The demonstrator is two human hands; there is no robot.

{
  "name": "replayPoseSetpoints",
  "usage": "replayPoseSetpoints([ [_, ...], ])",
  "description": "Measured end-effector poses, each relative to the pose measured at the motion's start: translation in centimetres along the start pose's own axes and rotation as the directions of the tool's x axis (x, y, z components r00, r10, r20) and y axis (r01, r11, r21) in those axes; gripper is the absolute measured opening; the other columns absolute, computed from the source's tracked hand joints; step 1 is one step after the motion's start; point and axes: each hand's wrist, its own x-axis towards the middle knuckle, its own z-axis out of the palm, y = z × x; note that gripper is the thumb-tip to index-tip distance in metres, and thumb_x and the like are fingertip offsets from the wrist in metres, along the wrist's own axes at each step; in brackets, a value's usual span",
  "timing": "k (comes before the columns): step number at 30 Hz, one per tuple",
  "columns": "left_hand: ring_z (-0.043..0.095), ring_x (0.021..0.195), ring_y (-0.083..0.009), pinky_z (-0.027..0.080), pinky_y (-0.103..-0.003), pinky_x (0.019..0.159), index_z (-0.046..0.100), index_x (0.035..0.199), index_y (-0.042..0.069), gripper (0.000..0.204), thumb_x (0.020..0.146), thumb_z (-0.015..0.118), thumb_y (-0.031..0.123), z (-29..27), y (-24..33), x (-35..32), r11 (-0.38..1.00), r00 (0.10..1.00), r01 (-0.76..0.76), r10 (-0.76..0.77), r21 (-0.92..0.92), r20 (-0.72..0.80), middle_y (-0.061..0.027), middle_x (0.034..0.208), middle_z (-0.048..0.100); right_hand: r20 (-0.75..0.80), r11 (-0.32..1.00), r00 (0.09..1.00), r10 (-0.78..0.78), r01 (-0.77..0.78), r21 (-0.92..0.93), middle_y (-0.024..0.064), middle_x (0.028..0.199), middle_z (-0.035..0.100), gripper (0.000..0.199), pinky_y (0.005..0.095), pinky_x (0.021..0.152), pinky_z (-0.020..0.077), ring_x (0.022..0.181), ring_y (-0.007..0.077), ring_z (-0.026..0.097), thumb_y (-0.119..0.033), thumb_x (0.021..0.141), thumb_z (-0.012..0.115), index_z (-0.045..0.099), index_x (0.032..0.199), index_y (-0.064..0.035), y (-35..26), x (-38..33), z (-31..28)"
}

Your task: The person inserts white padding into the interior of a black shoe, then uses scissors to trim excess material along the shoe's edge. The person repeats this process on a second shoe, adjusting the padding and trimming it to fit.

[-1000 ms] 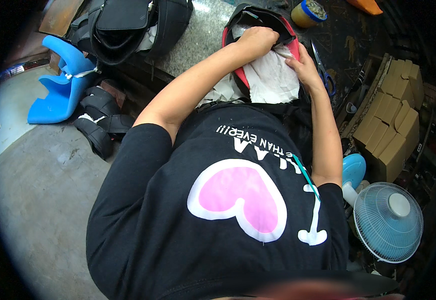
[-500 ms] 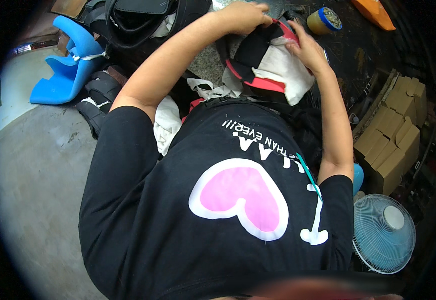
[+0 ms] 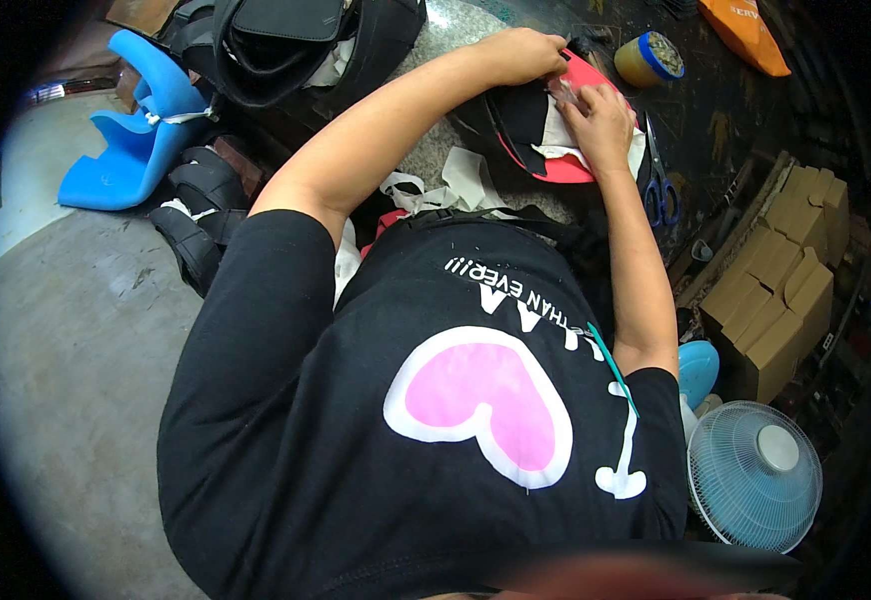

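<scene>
A red, black and white fabric piece [image 3: 589,72] lies at the far middle on the work surface; its exact kind does not show. My left hand [image 3: 524,57] pinches its far edge between bent fingers. Across its white part, my right hand [image 3: 604,128] has its fingers bent together on the cloth near a small pale fold. Whatever lies under those fingertips is hidden. Blue-handled scissors [image 3: 662,195] rest just right of my right hand. White cloth strips [image 3: 471,180] lie between the piece and my body.
Beyond my right hand stands a blue-rimmed jar [image 3: 649,60] near an orange bag [image 3: 746,38]. Cardboard boxes [image 3: 771,290] and a fan [image 3: 756,480] are at the right. A black bag [image 3: 286,50], black straps [image 3: 196,200] and a blue foam piece [image 3: 136,130] sit at the left.
The fabric piece has been turned and laid flatter, showing more red at its far edge. My right hand has moved down and inward onto its white part. The scissors have come into view.
</scene>
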Motion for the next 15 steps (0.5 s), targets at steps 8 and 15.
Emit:
replayPoseSetpoints([
  [8,0.065,0.089,-0.0371,0.053,-0.045,0.077,0.066,0.11,0.013,0.026,0.084,0.063,0.018,1.8,-0.4,1.6,0.999,0.999,0.046,-0.046,0.0,-0.012,-0.0161,0.096,0.064,0.006,0.917,0.919,-0.394,0.392,0.072,-0.0021,0.111,0.068,0.013,0.0395,0.085,0.0445,0.095,0.0228,0.061,-0.021,0.076,0.072,0.067,0.084,-0.0125,0.6,-1.8,-1.7],
  [15,0.065,0.09,-0.0372,0.053,-0.045,0.078,0.066,0.109,0.012,0.029,0.081,0.068,0.017,0.3,-0.6,1.1,0.988,0.992,-0.119,0.123,-0.096,0.037,-0.0161,0.101,0.062,-0.015,0.891,0.895,-0.447,0.446,0.083,-0.0018,0.111,0.068,0.015,0.0405,0.087,0.0453,0.101,0.0228,0.06,-0.019,0.074,0.071,0.066,0.087,-0.0128,-1.2,-2.5,-2.1],
])
